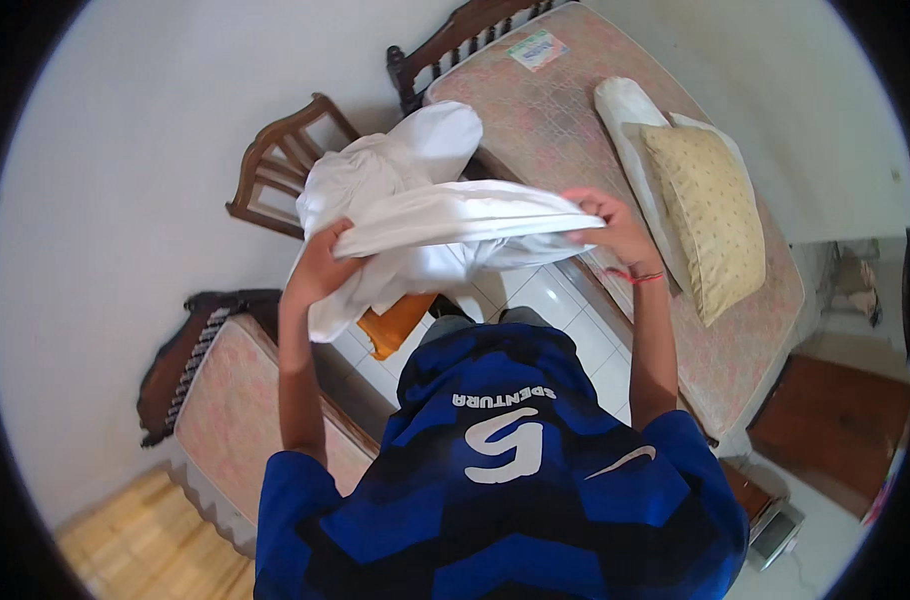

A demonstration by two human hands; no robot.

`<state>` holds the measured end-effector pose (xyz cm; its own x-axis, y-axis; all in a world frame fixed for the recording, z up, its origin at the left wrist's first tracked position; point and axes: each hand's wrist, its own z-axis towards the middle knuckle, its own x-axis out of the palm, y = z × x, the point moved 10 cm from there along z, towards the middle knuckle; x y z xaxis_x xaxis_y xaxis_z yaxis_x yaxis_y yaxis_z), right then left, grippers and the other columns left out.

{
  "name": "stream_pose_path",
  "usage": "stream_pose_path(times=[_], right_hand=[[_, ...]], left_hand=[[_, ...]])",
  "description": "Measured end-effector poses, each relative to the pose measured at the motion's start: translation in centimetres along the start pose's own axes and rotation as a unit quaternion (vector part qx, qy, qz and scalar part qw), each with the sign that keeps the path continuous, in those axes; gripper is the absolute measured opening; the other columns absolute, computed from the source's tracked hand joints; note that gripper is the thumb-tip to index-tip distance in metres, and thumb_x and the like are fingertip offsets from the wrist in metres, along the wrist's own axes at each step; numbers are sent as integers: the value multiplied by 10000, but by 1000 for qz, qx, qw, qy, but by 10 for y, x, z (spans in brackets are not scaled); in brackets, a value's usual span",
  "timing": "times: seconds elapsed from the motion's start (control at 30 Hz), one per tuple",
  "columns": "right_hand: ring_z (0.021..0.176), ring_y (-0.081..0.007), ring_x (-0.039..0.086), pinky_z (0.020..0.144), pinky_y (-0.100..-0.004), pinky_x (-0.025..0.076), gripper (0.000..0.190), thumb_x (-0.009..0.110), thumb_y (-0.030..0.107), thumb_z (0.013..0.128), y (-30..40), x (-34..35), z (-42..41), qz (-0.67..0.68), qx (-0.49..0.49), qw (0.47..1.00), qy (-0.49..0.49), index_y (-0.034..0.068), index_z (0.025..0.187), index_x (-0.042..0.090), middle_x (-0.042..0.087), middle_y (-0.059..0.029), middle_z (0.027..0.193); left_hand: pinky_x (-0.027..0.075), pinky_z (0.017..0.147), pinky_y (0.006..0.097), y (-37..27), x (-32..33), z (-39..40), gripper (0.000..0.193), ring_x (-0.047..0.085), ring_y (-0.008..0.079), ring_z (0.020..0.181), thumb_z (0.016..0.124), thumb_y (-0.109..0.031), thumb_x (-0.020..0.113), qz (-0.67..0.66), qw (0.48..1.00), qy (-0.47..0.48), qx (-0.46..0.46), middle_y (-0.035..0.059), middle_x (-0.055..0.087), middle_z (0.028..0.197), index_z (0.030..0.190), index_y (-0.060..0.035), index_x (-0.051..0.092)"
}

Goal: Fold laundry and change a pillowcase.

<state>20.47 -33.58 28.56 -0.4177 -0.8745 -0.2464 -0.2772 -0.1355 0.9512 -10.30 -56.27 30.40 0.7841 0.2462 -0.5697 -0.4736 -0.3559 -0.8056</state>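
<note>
A white cloth [470, 214] is stretched between my two hands, its folded edge running across the view. My left hand [323, 262] grips its left end, and my right hand [608, 225], with a red string bracelet at the wrist, grips its right end. More white fabric [365, 169] lies bunched beyond the stretched part, over a wooden chair [278, 169]. Whether the bunched fabric and the held cloth are one piece I cannot tell. An orange cloth or cover [398, 322] shows below the white fabric.
At the right stands a bed with a pink patterned mattress [522, 127], bearing a yellow pillow [714, 217] and a white bolster [631, 112]. Another mattress [230, 405] is at lower left. White floor tiles [552, 300] show between them. A brown wooden surface [837, 427] stands far right.
</note>
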Motion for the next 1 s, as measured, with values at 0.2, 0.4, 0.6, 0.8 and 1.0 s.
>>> stream_pose_path(times=[0.2, 0.4, 0.6, 0.8, 1.0], right_hand=[[768, -145, 647, 722, -284, 501, 296, 633, 3, 736, -34, -23, -21, -287, 44, 955, -56, 9, 1028, 684, 678, -145, 790], [662, -302, 648, 631, -418, 511, 342, 573, -22, 755, -21, -70, -32, -370, 82, 849, -369, 17, 1092, 609, 661, -190, 889], [675, -264, 653, 642, -399, 519, 358, 555, -19, 798, -158, -87, 5, 238, 198, 892, -331, 12, 1154, 539, 651, -175, 953], [722, -272, 682, 673, -367, 515, 97, 642, 90, 796, -130, -132, 25, 54, 88, 993, -55, 23, 828, 705, 682, -172, 760], [1120, -386, 594, 961, -404, 474, 582, 589, -18, 742, -92, -208, 20, -326, -38, 928, -177, 51, 1317, 539, 631, -214, 1184]], left_hand=[[455, 925, 316, -13, 32, 12, 410, 602, 180, 1066, 791, 22, 684, -364, 911, 194, 14, 75, 636, 1127, 1182, -14, 565], [496, 702, 399, -3, -54, 73, 220, 619, 361, 803, 737, -38, 677, 181, 897, -375, 148, 149, 625, 849, 934, -36, 581], [510, 623, 292, 71, 34, 147, 336, 628, 128, 831, 932, -256, 572, -286, 934, -4, -215, 4, 670, 934, 1193, -49, 615], [514, 706, 254, 19, 35, 146, 325, 617, 101, 878, 890, -119, 641, -184, 978, -11, -102, 40, 666, 993, 1193, -21, 573], [530, 721, 261, -4, 11, 132, 259, 647, 154, 920, 940, -70, 488, -196, 938, -267, -104, 106, 668, 1070, 1174, -6, 577]])
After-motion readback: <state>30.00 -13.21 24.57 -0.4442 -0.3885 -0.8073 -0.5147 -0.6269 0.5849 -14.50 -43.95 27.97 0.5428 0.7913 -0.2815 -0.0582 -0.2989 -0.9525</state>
